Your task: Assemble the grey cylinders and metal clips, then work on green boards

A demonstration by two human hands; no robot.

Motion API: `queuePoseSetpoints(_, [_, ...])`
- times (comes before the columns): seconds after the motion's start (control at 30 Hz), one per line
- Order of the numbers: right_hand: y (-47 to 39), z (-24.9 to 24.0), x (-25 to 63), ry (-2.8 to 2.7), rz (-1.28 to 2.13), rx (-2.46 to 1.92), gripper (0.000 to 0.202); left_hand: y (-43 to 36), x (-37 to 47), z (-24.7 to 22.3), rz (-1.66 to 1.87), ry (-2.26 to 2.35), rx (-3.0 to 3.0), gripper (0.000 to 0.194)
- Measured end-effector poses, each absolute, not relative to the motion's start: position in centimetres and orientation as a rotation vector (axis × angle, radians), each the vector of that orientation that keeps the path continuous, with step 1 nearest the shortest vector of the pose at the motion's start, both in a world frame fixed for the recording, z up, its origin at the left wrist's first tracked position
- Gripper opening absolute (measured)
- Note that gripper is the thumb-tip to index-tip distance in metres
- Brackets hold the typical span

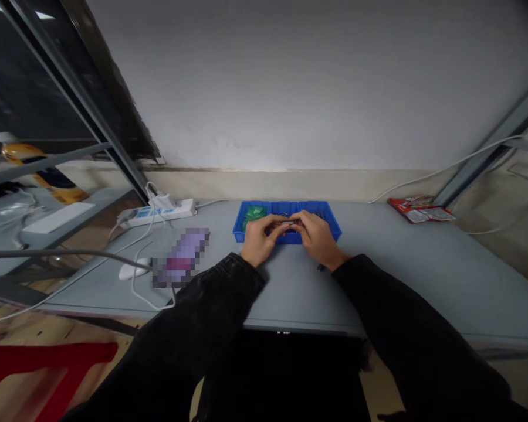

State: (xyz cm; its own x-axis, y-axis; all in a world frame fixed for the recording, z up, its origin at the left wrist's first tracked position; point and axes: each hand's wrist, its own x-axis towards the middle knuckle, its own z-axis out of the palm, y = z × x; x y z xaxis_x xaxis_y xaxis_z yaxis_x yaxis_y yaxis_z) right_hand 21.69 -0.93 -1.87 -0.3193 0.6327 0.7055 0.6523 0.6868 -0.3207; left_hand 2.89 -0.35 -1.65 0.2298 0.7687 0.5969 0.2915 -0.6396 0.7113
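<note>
Over the front of a blue sectioned tray (240,234), my left hand (260,237) and my right hand (319,239) meet fingertip to fingertip. Between them they pinch a small light-coloured piece (287,223), too small to name. Green items (255,214), seemingly in clear wrapping, fill the tray's left compartment. Small dark and metallic bits show in the middle and right compartments, partly hidden by my fingers. A little dark object (321,267) lies on the table just below my right wrist.
A white power strip (162,213) with plugs and loose cables lies at the left of the grey table (290,299). Near it are a blurred-out phone-like item (182,258) and a white mouse-shaped object (133,269). A red packet (420,211) rests at the back right.
</note>
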Motion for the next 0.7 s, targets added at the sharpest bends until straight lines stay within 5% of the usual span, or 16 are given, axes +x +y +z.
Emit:
queuePoseSetpoints(0.17, [-0.83,-1.88,21.54,-2.048,-0.053,-1.003,0.031,-0.42,2.93,-1.51,1.433,0.97,2.06,0.018])
queuePoseSetpoints(0.7, [-0.41,-1.73,21.88,-1.925,0.037,-0.996,0.017,-0.54,3.0,-1.47,1.457,0.958,2.078,0.019])
